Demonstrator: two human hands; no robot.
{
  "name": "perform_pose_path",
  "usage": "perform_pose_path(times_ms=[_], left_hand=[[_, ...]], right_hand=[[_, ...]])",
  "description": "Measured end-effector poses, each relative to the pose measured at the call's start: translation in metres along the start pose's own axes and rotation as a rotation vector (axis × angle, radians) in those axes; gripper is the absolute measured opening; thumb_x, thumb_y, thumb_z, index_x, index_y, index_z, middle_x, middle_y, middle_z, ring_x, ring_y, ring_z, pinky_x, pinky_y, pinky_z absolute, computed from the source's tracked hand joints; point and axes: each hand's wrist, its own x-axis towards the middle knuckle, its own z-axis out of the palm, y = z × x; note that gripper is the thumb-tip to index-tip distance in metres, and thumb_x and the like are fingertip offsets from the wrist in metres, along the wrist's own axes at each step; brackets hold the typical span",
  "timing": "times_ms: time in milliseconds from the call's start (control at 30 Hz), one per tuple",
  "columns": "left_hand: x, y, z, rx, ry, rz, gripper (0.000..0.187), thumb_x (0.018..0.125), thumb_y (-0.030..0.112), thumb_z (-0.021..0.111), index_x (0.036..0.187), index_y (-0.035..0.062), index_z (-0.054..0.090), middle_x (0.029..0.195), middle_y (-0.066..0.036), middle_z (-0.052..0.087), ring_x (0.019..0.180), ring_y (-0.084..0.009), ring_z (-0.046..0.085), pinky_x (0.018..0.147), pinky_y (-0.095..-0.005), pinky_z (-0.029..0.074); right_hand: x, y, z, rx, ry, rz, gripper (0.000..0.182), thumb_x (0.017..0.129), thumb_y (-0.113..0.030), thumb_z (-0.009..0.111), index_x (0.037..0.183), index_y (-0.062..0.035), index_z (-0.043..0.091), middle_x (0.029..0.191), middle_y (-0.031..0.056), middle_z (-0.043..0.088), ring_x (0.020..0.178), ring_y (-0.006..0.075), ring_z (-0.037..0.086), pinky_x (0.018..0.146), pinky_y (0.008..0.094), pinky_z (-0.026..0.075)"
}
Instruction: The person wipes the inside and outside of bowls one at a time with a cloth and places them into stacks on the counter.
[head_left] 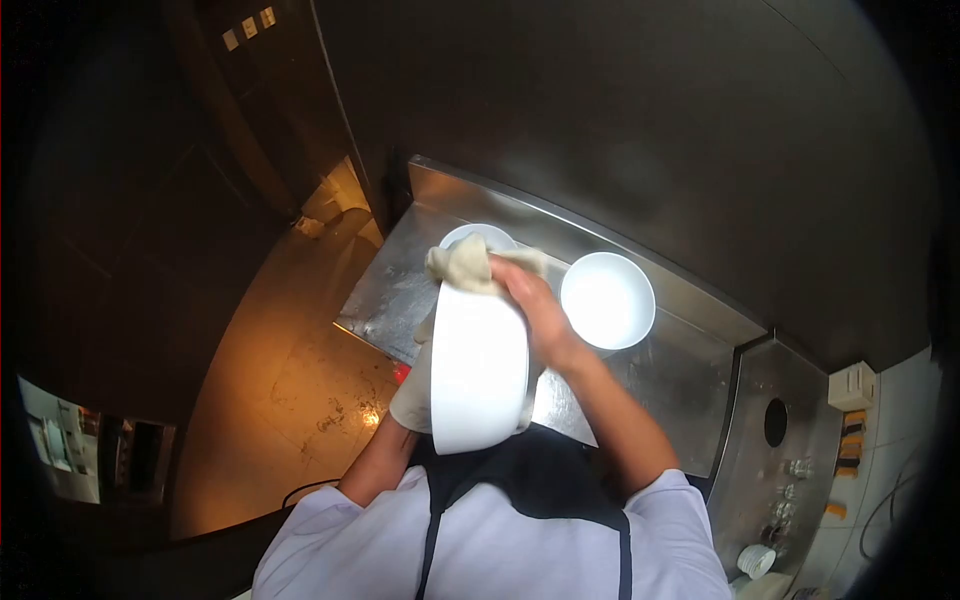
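A large white bowl [480, 370] is held up on its side in front of my chest. My right hand [537, 310] is at its upper rim, with fingers closed on a pale beige cloth [465, 265] pressed against the bowl. My left forearm [378, 462] reaches to the bowl's left side. There, more pale cloth [412, 395] covers my left hand, which grips the bowl and is mostly hidden behind it. A second white bowl [607, 300] stands on the steel counter to the right. Behind the cloth, another white bowl [478, 235] is partly visible.
The steel counter [670, 400] has a raised back edge [590, 235] against a dark wall. To the right, another steel surface [775, 470] has a round dark hole, several small glasses [785, 500] and stacked white dishes [757, 560]. Brownish floor [290, 370] lies to the left.
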Motion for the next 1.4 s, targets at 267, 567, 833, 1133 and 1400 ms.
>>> perform_pose_path(times_ms=[267,567,833,1133,1400], left_hand=[[0.025,0.015,-0.040,0.164,0.071,0.288,0.047,0.109,0.026,0.046,0.151,0.0044,0.040,0.142,-0.010,0.054,0.126,-0.0201,0.058,0.102,-0.0334,0.052],[0.046,0.023,-0.029,-0.195,-0.110,0.478,0.046,0.112,0.027,0.035,0.152,0.0036,0.039,0.145,-0.012,0.053,0.129,-0.0226,0.056,0.106,-0.0341,0.050],[0.057,0.009,-0.009,-0.087,-0.111,0.226,0.042,0.111,0.025,0.037,0.146,0.0029,0.046,0.138,-0.012,0.057,0.124,-0.0224,0.059,0.102,-0.0325,0.050],[0.045,-0.025,-0.051,-0.079,0.109,0.142,0.038,0.110,0.022,0.040,0.140,0.0022,0.053,0.131,-0.011,0.062,0.118,-0.0222,0.062,0.097,-0.0306,0.050],[0.111,-0.022,-0.131,0.740,0.613,0.303,0.022,0.099,0.017,0.051,0.113,0.0044,0.061,0.109,-0.013,0.066,0.101,-0.0245,0.065,0.084,-0.0325,0.051]], right_hand=[[-0.053,-0.003,-0.045,-0.200,0.381,-0.173,0.038,0.095,-0.015,0.046,0.121,0.0045,0.067,0.118,0.0146,0.071,0.106,0.0260,0.068,0.094,0.0367,0.052],[-0.064,-0.091,-0.012,-0.870,-0.044,-0.858,0.040,0.090,-0.046,0.062,0.105,-0.0139,0.079,0.109,0.0102,0.076,0.107,0.0334,0.071,0.098,0.0486,0.053],[-0.001,-0.061,0.014,-0.984,0.206,-0.769,0.025,0.088,-0.034,0.064,0.098,-0.0130,0.073,0.107,0.0122,0.067,0.108,0.0336,0.063,0.103,0.0549,0.042],[-0.005,0.060,-0.001,0.019,0.367,0.084,0.044,0.080,-0.031,0.072,0.113,-0.0030,0.066,0.105,0.0201,0.064,0.099,0.0378,0.064,0.092,0.0417,0.050],[-0.032,0.061,-0.012,-0.682,-0.043,0.270,0.051,0.070,-0.030,0.079,0.111,-0.0023,0.064,0.101,0.0202,0.068,0.091,0.0376,0.068,0.084,0.0423,0.053]])
